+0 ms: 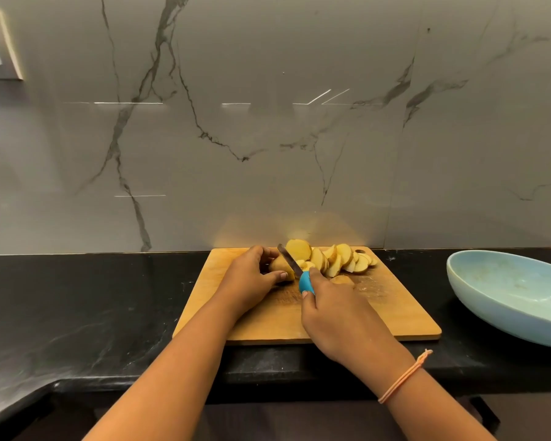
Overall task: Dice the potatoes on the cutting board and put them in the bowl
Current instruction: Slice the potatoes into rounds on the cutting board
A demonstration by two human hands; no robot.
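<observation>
Left grip (248, 278) holds a potato piece (279, 265) near the cutting board's (268, 319) far edge; right grip (334, 310) holds the knife (295, 268) against it.

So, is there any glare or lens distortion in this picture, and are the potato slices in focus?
Head view: thin white light streaks reflect on the marble backsplash, and a warm yellow glow sits on it just above the cutting board; the wide lens stretches the light blue bowl at the right edge; the potato slices look slightly soft but readable.
</observation>
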